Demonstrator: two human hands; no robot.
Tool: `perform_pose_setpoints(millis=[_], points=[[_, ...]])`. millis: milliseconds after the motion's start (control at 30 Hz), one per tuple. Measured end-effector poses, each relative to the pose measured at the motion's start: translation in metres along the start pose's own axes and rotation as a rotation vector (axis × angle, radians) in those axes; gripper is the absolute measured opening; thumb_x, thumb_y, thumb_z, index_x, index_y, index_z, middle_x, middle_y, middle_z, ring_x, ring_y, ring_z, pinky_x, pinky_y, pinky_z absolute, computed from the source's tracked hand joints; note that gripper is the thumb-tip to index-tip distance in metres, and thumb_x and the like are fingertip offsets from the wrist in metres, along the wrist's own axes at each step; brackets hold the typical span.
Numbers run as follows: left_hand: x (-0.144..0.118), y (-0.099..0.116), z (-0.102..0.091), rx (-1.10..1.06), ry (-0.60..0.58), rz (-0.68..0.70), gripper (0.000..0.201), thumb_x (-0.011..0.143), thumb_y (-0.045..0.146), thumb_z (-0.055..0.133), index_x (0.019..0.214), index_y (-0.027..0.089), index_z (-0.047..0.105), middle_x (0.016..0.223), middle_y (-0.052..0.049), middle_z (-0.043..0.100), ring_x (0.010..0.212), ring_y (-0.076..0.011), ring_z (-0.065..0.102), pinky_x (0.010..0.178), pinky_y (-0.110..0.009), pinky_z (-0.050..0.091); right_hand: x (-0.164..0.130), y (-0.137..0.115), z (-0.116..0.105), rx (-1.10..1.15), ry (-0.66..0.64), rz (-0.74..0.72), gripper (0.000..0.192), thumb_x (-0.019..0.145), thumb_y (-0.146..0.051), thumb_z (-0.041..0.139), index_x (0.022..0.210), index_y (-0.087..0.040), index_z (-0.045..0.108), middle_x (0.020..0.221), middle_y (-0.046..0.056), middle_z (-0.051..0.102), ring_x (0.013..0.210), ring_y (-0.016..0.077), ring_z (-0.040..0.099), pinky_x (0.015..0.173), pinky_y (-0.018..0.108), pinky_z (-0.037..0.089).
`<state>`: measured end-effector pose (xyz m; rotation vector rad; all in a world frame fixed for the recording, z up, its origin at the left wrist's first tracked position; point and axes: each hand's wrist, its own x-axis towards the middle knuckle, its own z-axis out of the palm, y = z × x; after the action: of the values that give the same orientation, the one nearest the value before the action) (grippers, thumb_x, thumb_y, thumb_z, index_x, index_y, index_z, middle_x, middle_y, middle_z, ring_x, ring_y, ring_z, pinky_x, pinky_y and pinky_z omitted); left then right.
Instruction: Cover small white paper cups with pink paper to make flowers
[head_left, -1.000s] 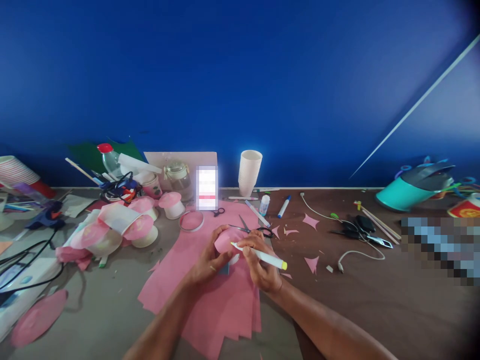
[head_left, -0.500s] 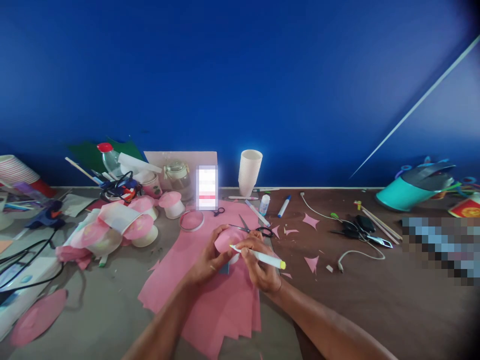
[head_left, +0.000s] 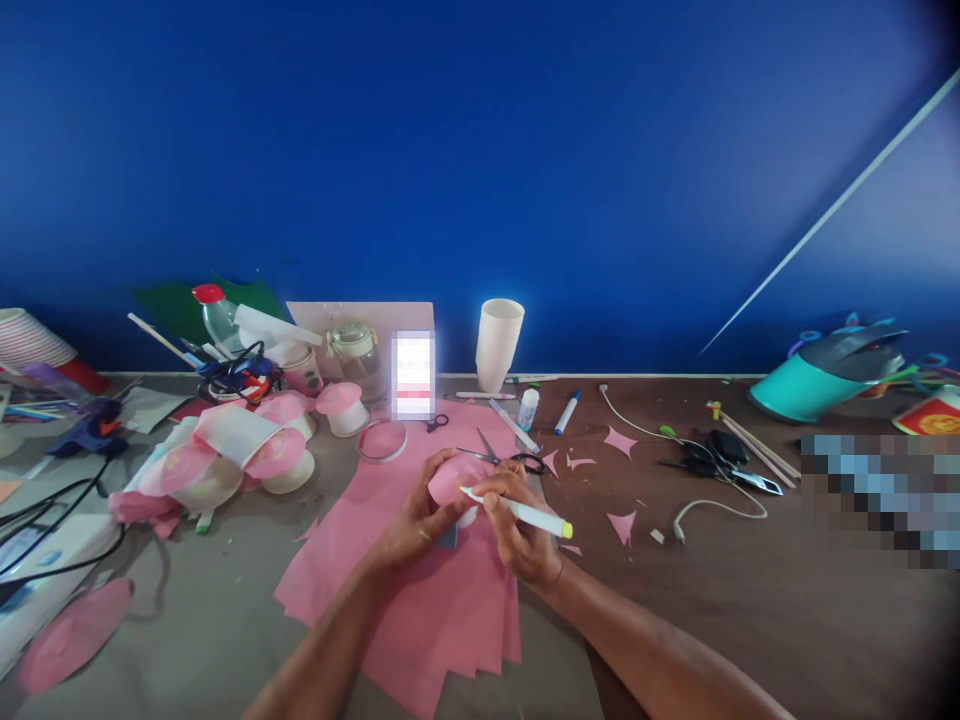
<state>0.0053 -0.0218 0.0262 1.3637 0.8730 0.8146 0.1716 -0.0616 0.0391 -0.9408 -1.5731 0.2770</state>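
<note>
You are at a craft worktable, a hobby or classroom making space rather than a kitchen or office. Pink paper sheets lie spread at the near middle, with scissors and pink offcuts just beyond them. To the far left you see a glue gun, a red-capped bottle and paper cups capped in pink. A stack of white paper cups stands against the plain blue wall, and markers lie near it on the brown tabletop.
</note>
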Motion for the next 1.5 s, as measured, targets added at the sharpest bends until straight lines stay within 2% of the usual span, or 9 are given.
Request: perform_pose_setpoints(millis=[167,333,467,633,800,967,1233,1500], points=[[0.000,-0.001,0.000,0.037,0.022,0.003,0.068,0.081,0.051,0.071,0.139,0.027,0.046,0.147,-0.010,0.047,0.132,-0.0337,0.047,0.108,-0.045,0.043,-0.001,0.002,0.001,0.007,0.019,0.023,0.036,0.103,-0.034,0.041,0.079,-0.023,0.065,0.062,-0.001,0.062,0.061,0.0172,0.055,0.074,0.038,0.044],[-0.001,0.000,0.001,0.030,0.002,-0.005,0.066,0.083,0.050,0.069,0.140,0.028,0.043,0.151,-0.010,0.042,0.132,-0.0327,0.046,0.108,-0.046,0.042,-0.002,0.003,0.002,0.011,0.011,0.032,0.033,0.102,-0.032,0.041,0.083,-0.024,0.066,0.068,0.002,0.067,0.063,0.0190,0.056,0.074,0.040,0.044],[-0.001,0.001,0.000,0.052,-0.001,-0.003,0.064,0.084,0.048,0.069,0.139,0.027,0.043,0.149,-0.010,0.045,0.135,-0.0325,0.044,0.110,-0.045,0.041,-0.002,0.003,0.002,0.017,0.012,0.038,0.033,0.102,-0.031,0.042,0.081,-0.024,0.066,0.066,0.002,0.065,0.061,0.0188,0.056,0.075,0.041,0.045],[-0.002,0.004,0.001,0.046,0.009,-0.014,0.065,0.083,0.049,0.069,0.139,0.027,0.044,0.147,-0.010,0.047,0.128,-0.0317,0.050,0.104,-0.043,0.046,-0.002,0.003,0.002,0.014,0.030,0.046,0.032,0.101,-0.031,0.043,0.082,-0.023,0.067,0.068,0.001,0.066,0.064,0.0176,0.058,0.076,0.039,0.046],[-0.002,0.006,0.002,0.084,0.014,0.020,0.064,0.083,0.047,0.068,0.139,0.026,0.045,0.146,-0.010,0.046,0.132,-0.0345,0.047,0.106,-0.044,0.043,-0.004,0.003,0.002,0.035,0.069,0.077,0.036,0.104,-0.040,0.038,0.085,-0.026,0.066,0.067,0.000,0.065,0.064,0.0191,0.058,0.079,0.042,0.046],[-0.003,0.010,0.003,0.061,0.031,0.001,0.061,0.083,0.045,0.069,0.137,0.028,0.047,0.146,-0.008,0.048,0.133,-0.0332,0.046,0.107,-0.044,0.043,-0.004,0.002,0.002,0.027,0.039,0.085,0.037,0.104,-0.040,0.039,0.085,-0.025,0.067,0.059,-0.001,0.058,0.062,0.0191,0.056,0.078,0.041,0.048],[-0.002,0.012,0.003,0.030,0.001,-0.021,0.067,0.081,0.049,0.070,0.138,0.026,0.044,0.144,-0.011,0.047,0.127,-0.0320,0.050,0.104,-0.043,0.046,-0.002,0.004,0.003,0.025,0.037,0.052,0.027,0.101,-0.029,0.045,0.089,-0.024,0.068,0.075,0.002,0.069,0.069,0.0188,0.062,0.076,0.038,0.047],[-0.003,0.007,0.002,0.026,0.000,-0.013,0.061,0.084,0.047,0.069,0.136,0.028,0.045,0.141,-0.008,0.050,0.124,-0.0312,0.052,0.103,-0.044,0.046,-0.003,0.005,0.003,-0.004,0.031,0.070,0.032,0.102,-0.032,0.041,0.086,-0.025,0.068,0.068,0.003,0.068,0.065,0.0206,0.060,0.077,0.043,0.046]])
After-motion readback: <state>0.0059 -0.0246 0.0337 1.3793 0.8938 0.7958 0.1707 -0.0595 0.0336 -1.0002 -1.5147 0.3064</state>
